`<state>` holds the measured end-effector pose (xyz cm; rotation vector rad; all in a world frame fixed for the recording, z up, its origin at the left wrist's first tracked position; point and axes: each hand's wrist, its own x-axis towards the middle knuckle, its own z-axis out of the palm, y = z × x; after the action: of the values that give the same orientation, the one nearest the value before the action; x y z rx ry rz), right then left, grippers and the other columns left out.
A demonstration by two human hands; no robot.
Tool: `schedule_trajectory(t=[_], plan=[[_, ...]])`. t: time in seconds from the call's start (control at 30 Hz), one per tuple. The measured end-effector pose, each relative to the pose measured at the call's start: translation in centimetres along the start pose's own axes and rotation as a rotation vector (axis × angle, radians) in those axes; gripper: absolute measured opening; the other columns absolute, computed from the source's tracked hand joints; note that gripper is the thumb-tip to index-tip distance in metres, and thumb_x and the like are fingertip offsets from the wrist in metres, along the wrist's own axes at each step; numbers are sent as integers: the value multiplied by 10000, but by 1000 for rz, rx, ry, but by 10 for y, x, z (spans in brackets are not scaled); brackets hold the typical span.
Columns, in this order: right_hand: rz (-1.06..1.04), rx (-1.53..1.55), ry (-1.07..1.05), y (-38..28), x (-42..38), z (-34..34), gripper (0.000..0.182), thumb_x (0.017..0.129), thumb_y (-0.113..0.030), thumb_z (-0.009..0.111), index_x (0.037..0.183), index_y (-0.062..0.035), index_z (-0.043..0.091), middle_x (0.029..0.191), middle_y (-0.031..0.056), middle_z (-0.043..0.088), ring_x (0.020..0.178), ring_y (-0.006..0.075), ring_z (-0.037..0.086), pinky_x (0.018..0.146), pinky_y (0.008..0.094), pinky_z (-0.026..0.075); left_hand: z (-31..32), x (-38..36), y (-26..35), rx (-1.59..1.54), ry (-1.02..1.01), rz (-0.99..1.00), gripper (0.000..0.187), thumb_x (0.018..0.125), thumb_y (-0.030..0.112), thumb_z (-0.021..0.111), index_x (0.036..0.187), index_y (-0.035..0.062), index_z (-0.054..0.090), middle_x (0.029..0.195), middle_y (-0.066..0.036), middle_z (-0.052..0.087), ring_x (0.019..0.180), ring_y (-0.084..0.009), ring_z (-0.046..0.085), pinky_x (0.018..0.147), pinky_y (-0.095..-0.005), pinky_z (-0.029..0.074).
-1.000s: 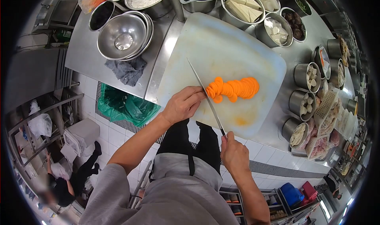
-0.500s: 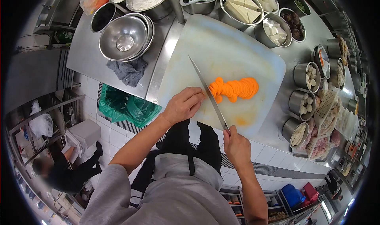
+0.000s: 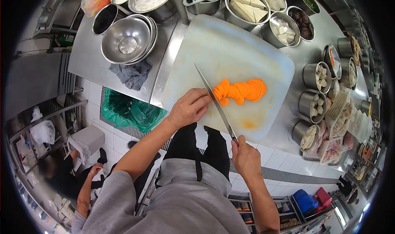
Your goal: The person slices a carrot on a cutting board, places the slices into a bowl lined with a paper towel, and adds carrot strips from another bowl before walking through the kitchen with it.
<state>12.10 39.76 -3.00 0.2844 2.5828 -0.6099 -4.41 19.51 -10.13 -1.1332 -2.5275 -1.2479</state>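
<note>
My right hand [image 3: 247,156] is wrapped around the handle of a long kitchen knife [image 3: 224,118]. The blade points away and to the left, beside the curled fingers of my left hand [image 3: 191,106]. Those fingers are closed on the end of a carrot, which they mostly hide. To the right of the blade, thin round carrot slices [image 3: 249,90] lie overlapped in a row on a large white cutting board [image 3: 230,40]. Some slices at the row's left end touch or sit close against the blade.
Stacked steel bowls [image 3: 125,40] and a grey cloth [image 3: 132,74] are left of the board. Tofu [image 3: 249,8] fills one pot behind it. Several food pots [image 3: 312,106] line the right. A green-lined bin [image 3: 131,110] stands below the table; another person's forearm [image 3: 85,191] shows lower left.
The knife tip sits slightly lower, and the blade is a little further left against my left fingers. Another person's forearm has come into view at the lower left. The whole view has shifted slightly.
</note>
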Motion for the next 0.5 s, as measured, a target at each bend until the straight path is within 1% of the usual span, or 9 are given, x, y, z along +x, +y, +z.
schedule_trajectory(t=[0.07, 0.13, 0.23, 0.27, 0.33, 0.37, 0.43, 0.47, 0.5], plan=[[-6, 8, 10, 3, 3, 0, 221, 1015, -251, 577, 931, -58, 511, 639, 164, 654, 554, 368, 666, 534, 466, 535, -2, 2, 0, 4, -10, -16, 276, 742, -48, 748, 993, 35, 669, 1000, -78, 673, 954, -270, 665, 815, -372, 560], [-11, 18, 15, 5, 5, 2, 219, 1014, -250, 577, 934, -57, 511, 634, 163, 652, 554, 371, 665, 536, 468, 535, -1, 1, -5, 58, -39, 39, 276, 747, -37, 756, 990, 45, 655, 1018, -63, 677, 985, -274, 652, 859, -379, 536], [-5, 73, 40, 7, 10, 6, 244, 1016, -275, 581, 937, -51, 523, 679, 168, 659, 593, 382, 666, 555, 482, 529, -3, -3, -14, 37, -132, 67, 266, 785, 9, 755, 1031, 62, 670, 1057, -61, 687, 990, -277, 649, 885, -361, 502], [-4, 88, 89, 6, 12, 7, 259, 1019, -291, 581, 935, -51, 535, 712, 167, 663, 618, 384, 665, 567, 486, 526, -6, -4, -11, 43, -133, 72, 266, 785, 9, 755, 1031, 62, 670, 1057, -61, 687, 990, -277, 649, 885, -361, 502], [-11, 109, 146, 2, 13, 4, 274, 1021, -307, 580, 933, -50, 547, 746, 166, 667, 643, 387, 665, 578, 491, 523, -15, -6, -2, -125, -42, -179, 193, 851, 24, 729, 1036, 49, 679, 975, -70, 712, 930, -289, 667, 851, -363, 505], [12, 97, 162, -1, 11, 3, 284, 1024, -319, 577, 932, -51, 559, 767, 164, 667, 657, 390, 663, 587, 495, 520, -21, -9, 2, -114, -42, -177, 193, 851, 24, 729, 1036, 49, 679, 975, -70, 712, 930, -289, 667, 851, -363, 505], [24, 90, 191, -6, 11, 3, 294, 1026, -330, 573, 930, -52, 571, 789, 161, 667, 672, 393, 660, 597, 500, 518, -33, -11, 5, -230, -36, -500, 202, 911, 48, 715, 1111, 31, 695, 976, -73, 737, 888, -204, 704, 826, -318, 529], [12, 124, 212, -7, 10, 6, 286, 1029, -325, 569, 939, -54, 580, 795, 160, 673, 674, 395, 663, 600, 499, 521, -39, -11, 6, -222, -36, -495, 202, 911, 48, 715, 1111, 31, 695, 976, -73, 737, 888, -204, 704, 826, -318, 529], [4, 157, 231, -9, 8, 10, 278, 1031, -320, 564, 948, -56, 590, 802, 158, 679, 676, 396, 665, 603, 498, 523, -43, -11, 8, -286, -23, -626, 198, 926, 73, 707, 1118, 21, 700, 990, -69, 745, 894, -170, 702, 812, -311, 531]])
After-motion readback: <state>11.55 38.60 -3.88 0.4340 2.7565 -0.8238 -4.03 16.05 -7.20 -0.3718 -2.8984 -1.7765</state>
